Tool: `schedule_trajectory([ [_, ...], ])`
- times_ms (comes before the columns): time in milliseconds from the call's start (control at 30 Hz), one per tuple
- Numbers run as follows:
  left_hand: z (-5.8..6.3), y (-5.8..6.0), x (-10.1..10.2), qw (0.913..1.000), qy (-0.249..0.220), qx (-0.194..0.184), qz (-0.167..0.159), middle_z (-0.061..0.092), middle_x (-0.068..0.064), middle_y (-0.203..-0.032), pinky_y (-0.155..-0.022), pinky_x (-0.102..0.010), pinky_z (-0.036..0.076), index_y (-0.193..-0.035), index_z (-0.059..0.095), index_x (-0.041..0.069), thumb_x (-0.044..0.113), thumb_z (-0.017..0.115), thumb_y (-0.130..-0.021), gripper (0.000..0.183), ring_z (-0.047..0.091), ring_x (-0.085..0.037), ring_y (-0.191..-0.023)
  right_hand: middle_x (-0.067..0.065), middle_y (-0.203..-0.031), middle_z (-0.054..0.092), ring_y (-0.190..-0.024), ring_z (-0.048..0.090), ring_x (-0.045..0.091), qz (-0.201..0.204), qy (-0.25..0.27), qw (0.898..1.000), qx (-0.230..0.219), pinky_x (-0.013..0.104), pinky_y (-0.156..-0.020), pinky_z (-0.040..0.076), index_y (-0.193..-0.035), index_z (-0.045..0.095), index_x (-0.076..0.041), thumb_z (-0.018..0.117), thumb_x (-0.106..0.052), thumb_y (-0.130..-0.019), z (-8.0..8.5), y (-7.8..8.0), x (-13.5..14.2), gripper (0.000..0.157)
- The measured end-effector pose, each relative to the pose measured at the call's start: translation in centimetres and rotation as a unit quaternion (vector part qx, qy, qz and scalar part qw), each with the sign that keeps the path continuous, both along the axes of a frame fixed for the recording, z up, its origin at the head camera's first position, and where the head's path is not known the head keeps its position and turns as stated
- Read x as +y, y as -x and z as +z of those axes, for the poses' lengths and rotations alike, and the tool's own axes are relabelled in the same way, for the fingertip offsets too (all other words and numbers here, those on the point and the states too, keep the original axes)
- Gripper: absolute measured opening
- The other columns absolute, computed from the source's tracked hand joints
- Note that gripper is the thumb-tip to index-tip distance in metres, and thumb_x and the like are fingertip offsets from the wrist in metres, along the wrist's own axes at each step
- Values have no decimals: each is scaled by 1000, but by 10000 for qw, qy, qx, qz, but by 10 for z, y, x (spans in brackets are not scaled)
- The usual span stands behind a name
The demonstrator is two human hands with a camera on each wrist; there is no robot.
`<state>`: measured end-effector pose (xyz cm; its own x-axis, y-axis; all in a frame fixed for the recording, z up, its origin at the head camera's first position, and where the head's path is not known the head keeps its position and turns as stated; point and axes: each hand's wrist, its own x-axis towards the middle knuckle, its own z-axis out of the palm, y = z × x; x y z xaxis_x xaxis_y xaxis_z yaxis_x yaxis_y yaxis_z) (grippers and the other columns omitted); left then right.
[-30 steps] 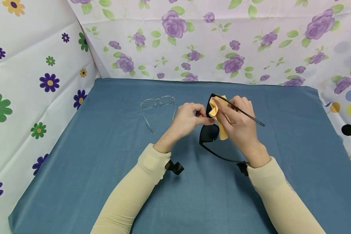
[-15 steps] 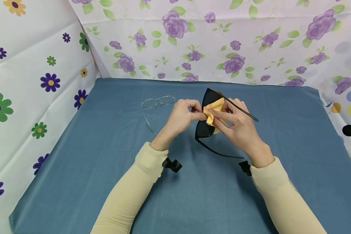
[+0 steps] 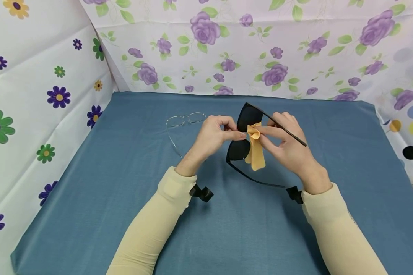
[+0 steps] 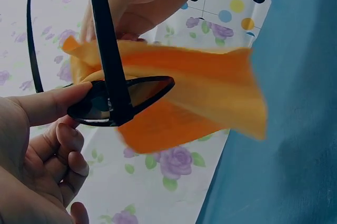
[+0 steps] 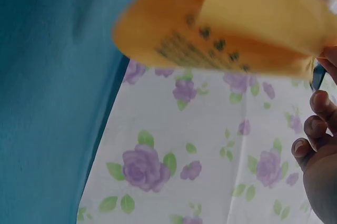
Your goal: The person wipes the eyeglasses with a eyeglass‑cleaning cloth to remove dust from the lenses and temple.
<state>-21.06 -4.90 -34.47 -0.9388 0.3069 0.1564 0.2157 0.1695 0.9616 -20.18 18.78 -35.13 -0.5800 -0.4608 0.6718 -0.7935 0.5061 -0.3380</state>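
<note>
My left hand [image 3: 215, 133] pinches a pair of black sunglasses [image 3: 238, 150] near the bridge, holding them above the table with both temples unfolded toward the right. In my right hand [image 3: 287, 147], thumb and fingertips pinch a yellow cleaning cloth [image 3: 256, 154], which hangs down beside the lenses. The left wrist view shows the cloth [image 4: 210, 87] spread behind the sunglasses frame [image 4: 122, 110], with my left thumb and finger on the frame. Dark printing, too blurred to read, shows on the cloth [image 5: 253, 23] in the right wrist view.
Thin metal-framed eyeglasses [image 3: 183, 120] lie unfolded on the blue-covered table [image 3: 130, 191], just left of my left hand and partly hidden by it. Flower-patterned sheets [image 3: 206, 49] hang behind the table and along its left side.
The sunglasses have shifted slightly left and tilted. My right hand has brought the cloth from the far lens to the bridge area, then drawn back a little right, letting the cloth hang.
</note>
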Motion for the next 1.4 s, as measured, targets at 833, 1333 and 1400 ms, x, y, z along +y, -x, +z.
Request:
schedule_trajectory([
  [833, -2, -3, 8, 9991, 390, 13, -162, 53, -4, -62, -59, -28, 32, -68, 66, 12, 14, 85, -87, 28, 45, -21, -61, 15, -80, 51, -69, 37, 33, -938, 676, 9885, 980, 48, -72, 24, -118, 80, -10, 78, 6, -89, -9, 2, -9, 34],
  [1333, 1, 1, -4, 10000, 1, -71, 36, 49, -7, -62, -61, -30, 32, -69, 66, 9, 16, 85, -88, 28, 42, -24, -63, 14, -84, 55, -73, 42, 28, -109, 332, 9988, 340, 44, -75, 28, -111, 81, -2, 79, 7, -86, -9, 1, -8, 26],
  [1400, 0, 0, -2, 10000, 60, -46, 12, 50, -5, -62, -61, -30, 32, -69, 66, 10, 16, 85, -89, 28, 43, -23, -63, 13, -84, 55, -74, 41, 27, -4, 348, 9990, 283, 43, -76, 28, -110, 82, -2, 79, 8, -86, -9, 0, -9, 26],
])
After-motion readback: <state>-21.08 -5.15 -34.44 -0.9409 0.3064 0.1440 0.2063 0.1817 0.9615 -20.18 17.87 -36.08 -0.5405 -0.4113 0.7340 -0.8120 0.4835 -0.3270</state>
